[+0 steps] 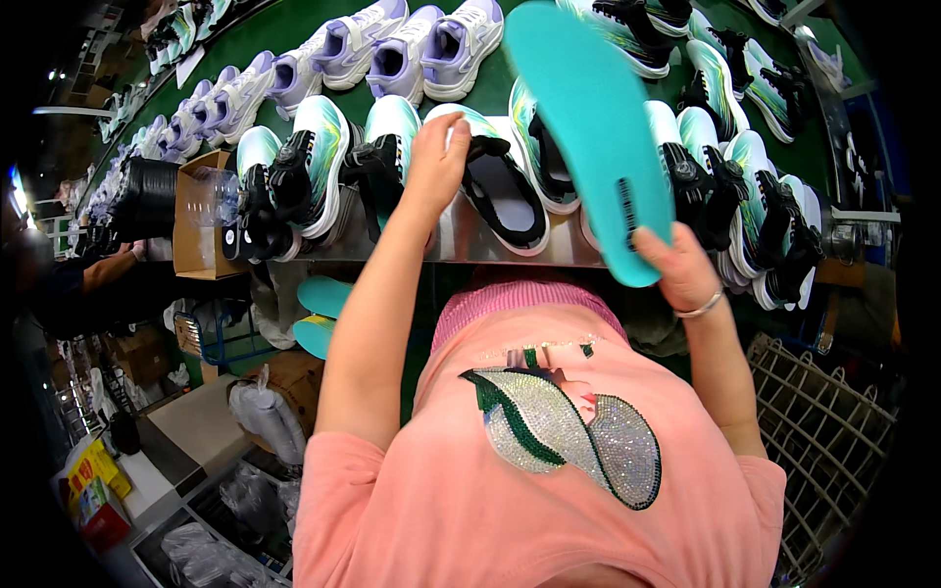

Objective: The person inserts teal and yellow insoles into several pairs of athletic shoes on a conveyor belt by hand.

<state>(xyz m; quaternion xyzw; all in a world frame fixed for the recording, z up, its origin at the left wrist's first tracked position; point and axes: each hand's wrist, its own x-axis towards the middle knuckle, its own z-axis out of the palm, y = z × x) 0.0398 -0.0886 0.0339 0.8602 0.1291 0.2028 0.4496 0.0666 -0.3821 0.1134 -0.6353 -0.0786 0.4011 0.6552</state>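
Observation:
My right hand [683, 269] grips the heel end of a teal insole [588, 127], holding it up over the conveyor. My left hand [438, 162] rests on the toe of a white, teal and black sneaker [500, 186] that lies at the near edge of the green conveyor belt [294, 24]. More sneakers of the same colours stand in rows on either side of it. Both forearms reach forward from my pink shirt.
Lilac and white sneakers [392, 49] sit farther back on the belt. A cardboard box [201, 220] with clear plastic pieces stands at the left edge. Spare teal insoles [319, 309] lie below the belt. A wire basket [823, 421] is at my right, another person's arm [103, 269] at left.

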